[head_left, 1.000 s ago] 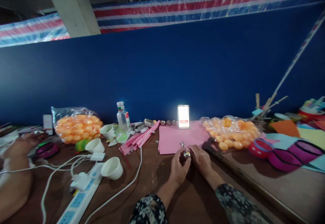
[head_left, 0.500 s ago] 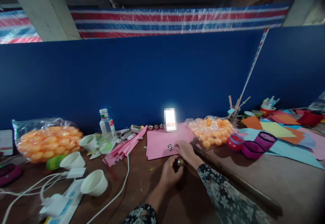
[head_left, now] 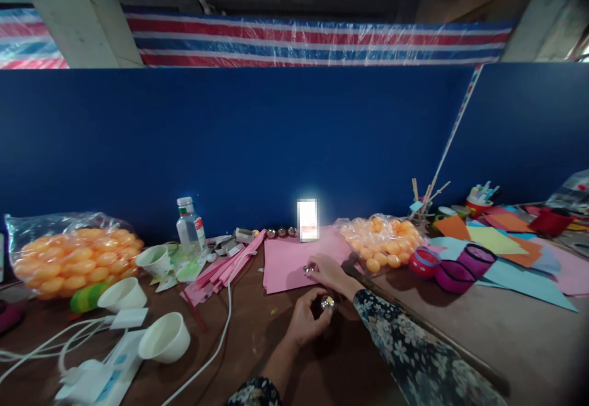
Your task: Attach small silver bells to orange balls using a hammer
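Clock from the silver ball (head_left: 327, 303), which is pinched between thumb and fingers of the left hand (head_left: 306, 322). Bare tabletop (head_left: 257, 320) at 9, room out to the white cable (head_left: 226, 317); white cup (head_left: 164, 338) beyond. Long dark handle (head_left: 464, 349) slants along the right sleeve, 4 o'clock, limits that side; more bare table past it at 3. At 11, small silver balls (head_left: 309, 270) on pink paper (head_left: 280, 266), inside its near edge; right hand (head_left: 327, 271) fingers bent down there, can't tell if gripping. Bagged orange balls (head_left: 381, 249) at 2, close to paper's right edge. Row of metal balls (head_left: 281, 232) by paper's far edge, 11. Blue partition (head_left: 285, 142) behind, 12.
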Motion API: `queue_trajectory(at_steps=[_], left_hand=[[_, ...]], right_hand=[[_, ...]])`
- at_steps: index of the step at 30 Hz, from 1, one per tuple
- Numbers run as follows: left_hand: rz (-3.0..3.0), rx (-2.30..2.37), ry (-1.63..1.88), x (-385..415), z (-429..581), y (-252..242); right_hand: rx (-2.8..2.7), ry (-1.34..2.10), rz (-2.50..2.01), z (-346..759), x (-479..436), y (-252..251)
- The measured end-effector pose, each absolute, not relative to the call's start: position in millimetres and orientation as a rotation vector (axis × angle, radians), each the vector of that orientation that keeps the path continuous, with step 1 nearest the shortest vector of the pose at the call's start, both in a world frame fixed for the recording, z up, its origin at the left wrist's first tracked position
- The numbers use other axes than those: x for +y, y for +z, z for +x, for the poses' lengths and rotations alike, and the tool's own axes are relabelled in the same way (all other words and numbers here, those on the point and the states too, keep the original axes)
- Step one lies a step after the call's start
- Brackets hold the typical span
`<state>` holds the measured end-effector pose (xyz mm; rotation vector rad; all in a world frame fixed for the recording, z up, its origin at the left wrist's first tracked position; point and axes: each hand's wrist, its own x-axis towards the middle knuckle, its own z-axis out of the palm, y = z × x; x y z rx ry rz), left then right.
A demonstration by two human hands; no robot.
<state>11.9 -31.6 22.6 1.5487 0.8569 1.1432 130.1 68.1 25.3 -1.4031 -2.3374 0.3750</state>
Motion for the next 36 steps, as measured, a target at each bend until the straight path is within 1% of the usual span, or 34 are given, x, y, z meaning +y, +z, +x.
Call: queue_trajectory(at_steps=[5,10,17,26,36], left_hand=[[1.626,0.876,1.143,-28.1,11.0,12.9],[1.634,0.874,1.132,-27.9,10.9,9.3],[1.646,0.892,1.129,-27.8,11.0,13.1],[1.649,0.858,1.138,-30.4,11.0,21.3],[1.636,0.848,1.148,-31.3,10.8,26.5]], right_hand=[[-2.365,0.406,-1.362,120.4,72.6,21.0],[-2.317,0.358,-1.392,123.8,79.2,20.1],[-2.309,0.312,-1.443,133.1,88.8,26.8],[-2.43,0.35,-1.438,126.5,84.9,22.3],[-2.482,0.31,-1.415,126.9,82.6,36.4]])
